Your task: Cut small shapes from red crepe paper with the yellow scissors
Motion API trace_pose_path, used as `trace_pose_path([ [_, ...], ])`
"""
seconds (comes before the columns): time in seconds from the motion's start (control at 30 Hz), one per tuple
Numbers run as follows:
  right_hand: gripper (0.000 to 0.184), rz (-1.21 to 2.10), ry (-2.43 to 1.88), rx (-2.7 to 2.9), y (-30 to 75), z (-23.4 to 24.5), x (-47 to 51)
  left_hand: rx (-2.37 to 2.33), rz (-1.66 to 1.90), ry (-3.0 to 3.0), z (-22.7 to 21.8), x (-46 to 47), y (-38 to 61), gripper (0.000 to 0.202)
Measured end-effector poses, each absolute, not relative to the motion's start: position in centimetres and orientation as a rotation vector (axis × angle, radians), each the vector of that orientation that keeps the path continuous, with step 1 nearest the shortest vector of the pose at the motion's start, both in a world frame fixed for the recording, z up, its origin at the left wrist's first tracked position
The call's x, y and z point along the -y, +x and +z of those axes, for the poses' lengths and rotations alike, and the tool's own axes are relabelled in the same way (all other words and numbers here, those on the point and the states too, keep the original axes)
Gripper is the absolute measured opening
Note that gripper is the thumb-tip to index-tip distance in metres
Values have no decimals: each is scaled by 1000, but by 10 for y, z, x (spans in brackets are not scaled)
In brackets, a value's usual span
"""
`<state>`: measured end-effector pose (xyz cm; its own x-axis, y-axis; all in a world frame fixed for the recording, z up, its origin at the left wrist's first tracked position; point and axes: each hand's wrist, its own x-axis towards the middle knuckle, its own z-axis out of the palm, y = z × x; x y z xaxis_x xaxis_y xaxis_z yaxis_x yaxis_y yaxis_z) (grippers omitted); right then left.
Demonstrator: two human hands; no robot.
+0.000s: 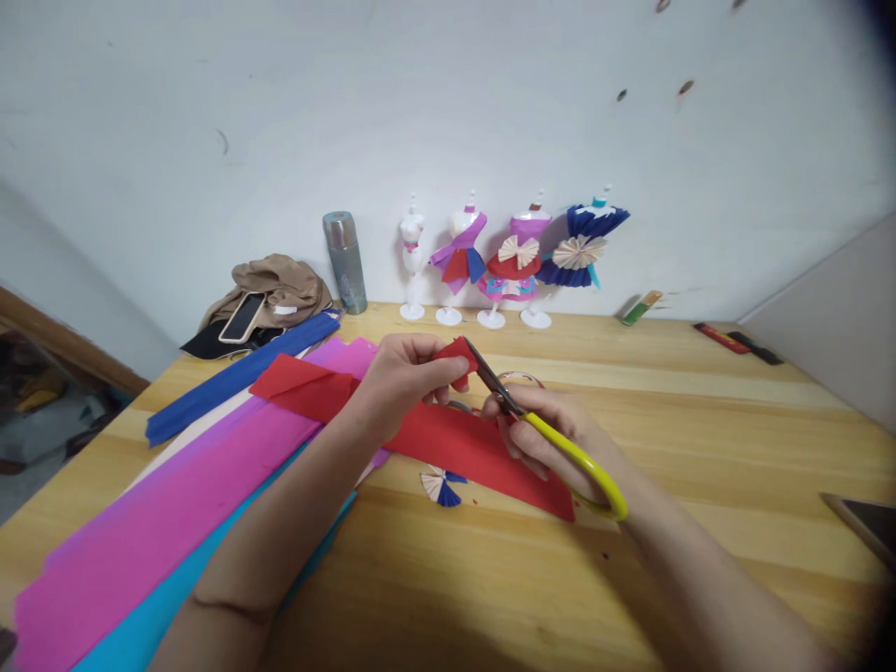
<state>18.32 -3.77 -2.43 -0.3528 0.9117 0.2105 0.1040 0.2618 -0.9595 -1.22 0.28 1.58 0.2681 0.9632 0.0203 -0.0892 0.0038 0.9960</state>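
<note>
My left hand pinches a small folded piece of red crepe paper above the table. Yellow-handled scissors are in my right hand, their dark blades pointing up and left against the edge of that piece. Whether the blades are fully closed I cannot make out. Under both hands a long strip of red crepe paper lies across the table, partly hidden by my left forearm. A small fan of cream and blue pleated paper rests just in front of the strip. A roll of tape shows partly behind my right hand.
Pink, teal and blue paper sheets cover the left side. Several small mannequins in paper outfits line the wall beside a flask. A cap, phone, glue stick and dark-edged object also lie there.
</note>
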Motion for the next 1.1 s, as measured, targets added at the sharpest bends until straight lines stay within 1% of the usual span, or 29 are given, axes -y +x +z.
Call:
trace_pose_path([
  [0.2, 42, 1207, -928, 1677, 183, -24, 37, -928, 1071, 1248, 18, -2, -13, 15],
  [0.5, 48, 1262, -858, 1656, 181, -29, 35, -853, 1031, 1165, 15, -3, -10, 25],
  [0.63, 51, 1216, -860, 1693, 182, -28, 34, -862, 1037, 1161, 16, -2, -8, 25],
  [0.77, 50, 1173, -887, 1730, 183, -28, 33, -897, 1038, 1218, 16, -2, -9, 23],
  [1.1, 47, 1214, -919, 1737, 184, -29, 34, -886, 1019, 1231, 16, -4, -13, 21],
])
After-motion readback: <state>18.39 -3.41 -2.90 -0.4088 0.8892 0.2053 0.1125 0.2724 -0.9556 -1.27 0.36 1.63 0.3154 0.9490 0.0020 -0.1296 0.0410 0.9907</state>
